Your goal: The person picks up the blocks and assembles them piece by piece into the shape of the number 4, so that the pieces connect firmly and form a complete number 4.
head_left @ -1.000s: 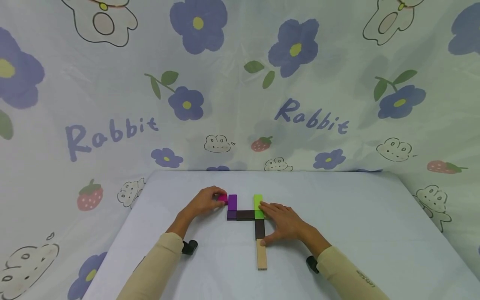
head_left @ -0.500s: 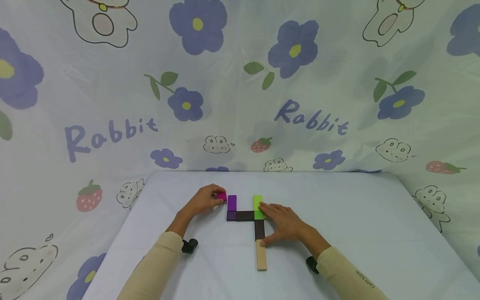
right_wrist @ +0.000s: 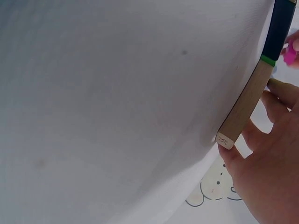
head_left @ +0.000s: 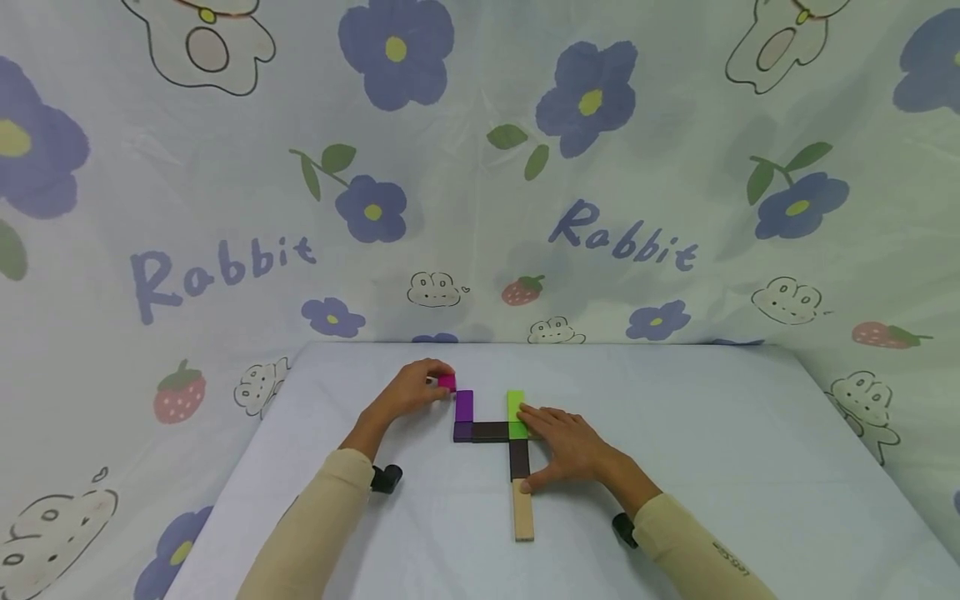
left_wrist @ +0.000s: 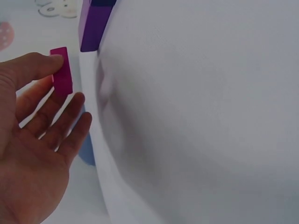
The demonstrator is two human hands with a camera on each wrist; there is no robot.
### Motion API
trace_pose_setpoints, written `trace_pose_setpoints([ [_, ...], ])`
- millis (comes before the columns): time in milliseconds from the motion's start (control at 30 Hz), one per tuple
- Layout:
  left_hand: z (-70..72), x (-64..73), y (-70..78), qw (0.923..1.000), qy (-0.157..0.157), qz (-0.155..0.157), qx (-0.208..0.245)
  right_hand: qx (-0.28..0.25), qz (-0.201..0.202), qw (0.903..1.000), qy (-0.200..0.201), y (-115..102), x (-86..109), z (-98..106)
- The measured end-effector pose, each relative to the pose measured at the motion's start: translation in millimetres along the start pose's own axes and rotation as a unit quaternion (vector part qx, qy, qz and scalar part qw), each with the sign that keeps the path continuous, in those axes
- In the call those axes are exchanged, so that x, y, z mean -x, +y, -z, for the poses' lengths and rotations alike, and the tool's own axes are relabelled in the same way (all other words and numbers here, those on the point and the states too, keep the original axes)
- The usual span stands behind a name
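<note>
My left hand (head_left: 408, 390) pinches a small magenta block (head_left: 446, 382) between thumb and fingers, just off the far left corner of an upright violet block (head_left: 464, 405). In the left wrist view, the thumb presses on the magenta block (left_wrist: 62, 72). My right hand (head_left: 573, 446) lies with fingers extended, fingertips at the lime green block (head_left: 516, 402) and thumb at the top of a pale wooden block (head_left: 522, 517). The right wrist view has a wooden block (right_wrist: 247, 105) with a mark on its end, touched by the hand.
A dark block (head_left: 491, 431) links the violet and lime blocks. Another dark block (head_left: 519, 460) joins the lime block to the pale wooden one. All stand on a white-covered table (head_left: 675, 400), with a patterned cloth (head_left: 480, 167) hanging behind it.
My left hand has carried the magenta block away from me, from beside the violet block to its far left corner. The right hand and the other blocks stay where they were.
</note>
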State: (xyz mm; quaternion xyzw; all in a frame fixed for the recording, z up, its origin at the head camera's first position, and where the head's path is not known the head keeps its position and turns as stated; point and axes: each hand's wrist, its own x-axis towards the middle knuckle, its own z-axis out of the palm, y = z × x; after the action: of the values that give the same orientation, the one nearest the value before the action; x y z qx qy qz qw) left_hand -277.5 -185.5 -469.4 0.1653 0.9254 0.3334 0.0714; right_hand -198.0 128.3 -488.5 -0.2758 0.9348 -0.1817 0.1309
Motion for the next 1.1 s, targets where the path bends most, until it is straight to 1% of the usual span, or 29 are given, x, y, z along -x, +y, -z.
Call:
trace_pose_setpoints([
  [200,-2.5,-6.1,2.5,1.0,-0.006,0.004,0.002,0.004,-0.003,1.0,0.002,-0.9,-0.3,0.3],
  [300,-3.6,-7.8,3.5,1.0,-0.009,-0.001,-0.004,0.002,-0.003,1.0,0.003,-1.7,0.0,1.1],
  [467,-4.0,-10.1,6.0,0.9999,-0.014,0.0,0.0,0.003,-0.005,1.0,0.003,-2.3,0.9,1.8],
  [533,-4.3,-11.3,6.8,0.9999,-0.014,0.003,0.004,0.005,-0.006,1.0,0.003,-2.1,1.0,1.7],
  [767,-6.5,-17.0,6.6,0.9999,-0.012,-0.003,-0.002,0.005,-0.004,1.0,0.003,-1.5,1.1,1.2],
  [933,-8.4,-19.5,8.0,0.9999,-0.011,0.008,0.007,0.002,0.0,1.0,0.002,-1.6,0.7,1.2],
  [1100,-10.9,-20.2,11.4,0.9999,-0.007,0.008,0.008,0.002,-0.002,1.0,0.003,-1.0,0.7,0.9],
])
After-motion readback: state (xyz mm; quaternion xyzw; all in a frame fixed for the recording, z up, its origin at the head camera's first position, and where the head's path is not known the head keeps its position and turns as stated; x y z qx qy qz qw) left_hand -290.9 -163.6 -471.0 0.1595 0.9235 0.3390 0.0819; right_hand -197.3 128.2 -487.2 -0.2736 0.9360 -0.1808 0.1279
